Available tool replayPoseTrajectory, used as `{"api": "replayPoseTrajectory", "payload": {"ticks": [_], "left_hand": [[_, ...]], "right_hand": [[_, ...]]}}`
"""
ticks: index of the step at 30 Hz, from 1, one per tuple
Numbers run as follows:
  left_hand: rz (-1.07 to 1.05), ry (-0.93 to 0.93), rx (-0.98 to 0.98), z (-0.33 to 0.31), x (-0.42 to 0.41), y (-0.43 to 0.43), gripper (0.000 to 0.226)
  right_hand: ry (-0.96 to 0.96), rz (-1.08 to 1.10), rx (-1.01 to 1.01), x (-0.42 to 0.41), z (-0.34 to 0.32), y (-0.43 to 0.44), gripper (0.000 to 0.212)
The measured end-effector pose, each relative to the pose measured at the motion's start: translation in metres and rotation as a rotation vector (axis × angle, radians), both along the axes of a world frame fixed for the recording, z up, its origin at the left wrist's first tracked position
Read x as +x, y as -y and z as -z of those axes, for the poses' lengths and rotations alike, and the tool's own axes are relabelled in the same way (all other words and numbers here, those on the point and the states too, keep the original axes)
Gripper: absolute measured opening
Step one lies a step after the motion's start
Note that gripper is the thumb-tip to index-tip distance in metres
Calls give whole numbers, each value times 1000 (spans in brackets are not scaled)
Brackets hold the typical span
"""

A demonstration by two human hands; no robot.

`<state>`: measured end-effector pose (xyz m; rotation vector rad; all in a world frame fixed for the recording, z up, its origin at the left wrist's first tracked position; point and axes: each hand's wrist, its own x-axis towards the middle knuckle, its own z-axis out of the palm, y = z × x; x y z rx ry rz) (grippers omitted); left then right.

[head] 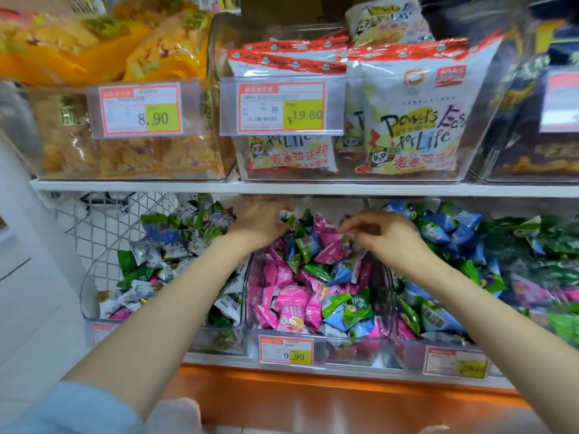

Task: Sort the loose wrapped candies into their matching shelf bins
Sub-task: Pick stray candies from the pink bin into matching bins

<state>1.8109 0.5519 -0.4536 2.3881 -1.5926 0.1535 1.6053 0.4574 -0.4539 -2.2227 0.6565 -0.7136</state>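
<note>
Three clear bins of wrapped candies stand on the lower shelf. The middle bin (pixel 316 335) holds mostly pink candies (pixel 289 303) mixed with green and blue ones. My left hand (pixel 261 222) reaches into its back left and pinches a green candy (pixel 291 225). My right hand (pixel 383 234) hovers over the back right of the same bin, its fingertips pinching a pink candy (pixel 336 234). The left bin (pixel 94 308) holds white and green candies (pixel 147 249). The right bin (pixel 416 343) holds blue and green candies (pixel 451 230).
The white shelf board (pixel 282 187) hangs just above my hands, leaving a low gap. On it stand bins of yellow snack bags (pixel 131 151) and white snack packets (pixel 410 120). A white wire grid (pixel 103 227) closes the left side. An orange base (pixel 313 399) runs below.
</note>
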Motion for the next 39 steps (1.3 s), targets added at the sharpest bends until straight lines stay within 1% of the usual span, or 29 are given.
{"api": "replayPoseTrajectory", "payload": {"ticks": [2,4,5,7,11,12,14,17,19,20,22,23,26,28,30,33,35,37,38,39], "left_hand": [[6,47,118,-2,8,15,43],[-3,91,235,-3,15,22,41],[-11,105,270,-2,16,24,38],[-21,117,271,-1,17,26,33],[-36,36,168,2,16,24,22],[-31,4,110,2,16,23,19],[-46,-128,-40,-1,10,15,19],[-143,-226,-168,-6,1,-1,17],[-161,-376,-278,-6,-6,-15,23],[-153,-399,-323,-6,-11,-22,24],[-125,-309,-349,-3,-24,-37,18],[-101,-296,-359,0,-29,-43,17],[-65,-349,-378,8,-39,-54,16],[-70,-410,-379,13,-37,-55,16],[-46,-464,-376,17,-35,-56,16],[-18,-512,-375,20,-33,-58,18],[-16,-525,-389,20,-30,-57,17],[-23,-538,-401,19,-29,-57,17],[-22,-549,-403,18,-28,-57,17],[-16,-560,-401,18,-28,-57,19]], "right_hand": [[-1,-1,2,-5,0,4,17],[2,0,7,-11,0,8,17],[4,6,2,-13,0,10,19],[-3,27,-18,-16,0,14,24],[-7,60,-16,-18,-1,20,23],[-6,65,-16,-18,0,22,22],[-33,74,-40,-16,2,25,21],[-168,103,-186,-7,5,33,18],[-226,91,-260,1,5,38,19],[-250,73,-302,5,5,40,20],[-348,49,-409,15,7,46,22],[-409,46,-449,21,9,50,23],[-608,59,-463,33,18,57,27],[-654,82,-477,39,22,57,23],[-629,124,-505,42,21,54,18],[-568,183,-555,38,17,49,17],[-464,265,-585,34,14,47,17],[-330,383,-635,30,10,44,26],[-292,410,-587,29,5,42,31],[-246,391,-474,27,0,39,32]]}}
